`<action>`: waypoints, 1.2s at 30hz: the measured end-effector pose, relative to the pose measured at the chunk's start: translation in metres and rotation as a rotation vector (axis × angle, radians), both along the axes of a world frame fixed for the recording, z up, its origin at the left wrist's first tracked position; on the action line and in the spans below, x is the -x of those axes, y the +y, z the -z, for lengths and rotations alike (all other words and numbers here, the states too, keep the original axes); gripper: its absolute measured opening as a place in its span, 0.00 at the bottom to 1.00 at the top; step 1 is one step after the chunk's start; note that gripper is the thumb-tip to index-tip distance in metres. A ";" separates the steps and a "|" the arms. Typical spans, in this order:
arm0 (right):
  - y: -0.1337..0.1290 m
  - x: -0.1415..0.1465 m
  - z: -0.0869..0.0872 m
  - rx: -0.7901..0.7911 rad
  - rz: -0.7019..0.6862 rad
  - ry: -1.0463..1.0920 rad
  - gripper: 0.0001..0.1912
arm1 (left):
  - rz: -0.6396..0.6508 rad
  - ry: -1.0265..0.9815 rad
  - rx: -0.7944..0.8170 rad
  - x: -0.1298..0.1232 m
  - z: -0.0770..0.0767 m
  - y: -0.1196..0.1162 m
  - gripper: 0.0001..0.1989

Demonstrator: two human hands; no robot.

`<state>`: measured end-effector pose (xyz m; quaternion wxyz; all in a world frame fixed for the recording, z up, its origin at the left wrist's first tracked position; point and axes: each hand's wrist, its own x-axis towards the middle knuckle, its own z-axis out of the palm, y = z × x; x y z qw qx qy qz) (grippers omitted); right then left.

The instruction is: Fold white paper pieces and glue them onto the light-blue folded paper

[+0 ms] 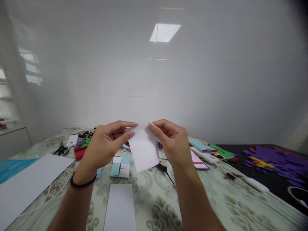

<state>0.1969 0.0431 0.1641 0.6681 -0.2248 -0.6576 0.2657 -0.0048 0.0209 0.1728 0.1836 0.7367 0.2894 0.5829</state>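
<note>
A small white sheet of paper [144, 149] hangs above the table between both hands. My left hand [108, 138] pinches its upper left corner between thumb and fingers. At the upper right edge, my right hand [169, 136] grips the same sheet, thumb in front. Below lies a white paper strip [121, 207] on the patterned tablecloth [163, 213]. Just behind the strip sits a folded light-blue and white paper square [120, 166].
Large white sheet [36, 183] over blue paper [16, 166] at left. Red paper [80, 153], scissors [61, 149] and a white device [72, 140] stand behind. Right: phone [199, 161], white tool [204, 155], green case [221, 151], purple scraps [281, 160]. Black cable [170, 178] near centre.
</note>
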 end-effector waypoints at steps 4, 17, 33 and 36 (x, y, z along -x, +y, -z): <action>0.001 0.000 0.001 0.007 0.002 -0.019 0.09 | 0.022 0.012 0.022 0.001 0.001 0.000 0.10; 0.008 -0.001 0.001 0.020 0.080 -0.065 0.10 | 0.111 0.140 0.122 -0.003 -0.001 0.001 0.04; 0.009 -0.007 -0.003 0.121 0.038 -0.138 0.12 | 0.069 0.025 0.161 0.007 -0.001 0.007 0.03; 0.010 -0.007 -0.003 0.135 0.058 -0.152 0.12 | 0.075 0.032 0.185 0.006 -0.001 0.008 0.04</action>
